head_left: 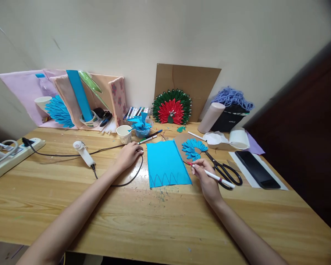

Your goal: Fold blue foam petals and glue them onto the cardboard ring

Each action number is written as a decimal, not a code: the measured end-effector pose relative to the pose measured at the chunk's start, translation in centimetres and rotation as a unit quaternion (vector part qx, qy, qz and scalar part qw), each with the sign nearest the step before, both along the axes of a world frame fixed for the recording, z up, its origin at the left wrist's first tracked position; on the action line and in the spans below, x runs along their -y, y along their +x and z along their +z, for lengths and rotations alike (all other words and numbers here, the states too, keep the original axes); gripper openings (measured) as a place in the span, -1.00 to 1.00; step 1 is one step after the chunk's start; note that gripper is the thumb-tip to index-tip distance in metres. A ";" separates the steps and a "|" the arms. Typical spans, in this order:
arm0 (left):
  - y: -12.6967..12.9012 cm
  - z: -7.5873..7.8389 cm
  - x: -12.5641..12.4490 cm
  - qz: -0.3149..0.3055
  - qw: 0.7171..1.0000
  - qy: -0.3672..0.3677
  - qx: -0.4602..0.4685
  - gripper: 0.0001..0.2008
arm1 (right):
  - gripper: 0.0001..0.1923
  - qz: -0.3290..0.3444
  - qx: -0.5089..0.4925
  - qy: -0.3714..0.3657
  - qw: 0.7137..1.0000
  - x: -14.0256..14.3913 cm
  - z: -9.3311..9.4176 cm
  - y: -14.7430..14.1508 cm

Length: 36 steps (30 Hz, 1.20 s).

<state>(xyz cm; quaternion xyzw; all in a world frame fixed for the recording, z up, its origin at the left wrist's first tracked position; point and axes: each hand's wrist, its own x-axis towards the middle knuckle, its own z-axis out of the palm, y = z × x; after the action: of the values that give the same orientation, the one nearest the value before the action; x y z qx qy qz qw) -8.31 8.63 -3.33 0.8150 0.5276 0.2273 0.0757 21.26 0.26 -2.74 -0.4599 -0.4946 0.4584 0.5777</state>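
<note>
Between my hands lies a sheet of bright blue paper (167, 158), with a dark zigzag line of pointed shapes drawn along its near edge. My right hand (208, 182) pinches a white marker (217, 176), its red tip just off the sheet's right edge. My left hand (130, 155) rests on the table left of the sheet, fingers curled; a small white thing shows at the fingertips, too small to name. Beyond the right hand, a cardboard disc (180, 140) bears a partial ring of blue petals (193, 149). Black-handled scissors (226, 173) lie beside it.
A hot glue gun (84, 154) and its cable lie left, near a power strip (30, 147). A paper cup (124, 134), a tub of blue scraps (142, 127) and a red-green petal fan (171, 108) stand behind. A phone (257, 169) lies right.
</note>
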 end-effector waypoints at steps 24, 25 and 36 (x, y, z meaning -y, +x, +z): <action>10.1 2.4 3.3 -0.195 0.950 -0.117 0.211 -0.79 | -0.81 0.164 -0.009 -0.051 0.985 -0.6 0.4 0.5; 10.1 2.6 3.4 -0.209 0.953 -0.110 0.191 -0.79 | -0.81 0.171 -0.013 -0.057 0.984 -0.7 0.4 0.5; 10.1 3.7 5.7 -0.225 0.973 -0.030 -0.031 -0.74 | -0.83 0.233 0.047 -0.008 0.971 0.3 1.3 0.4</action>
<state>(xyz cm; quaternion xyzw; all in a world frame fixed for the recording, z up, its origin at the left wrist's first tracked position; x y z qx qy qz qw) 1.79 2.91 0.36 0.9169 0.3392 0.1629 0.1329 21.71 -0.01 -1.42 -0.3573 -0.6115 0.5622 0.4270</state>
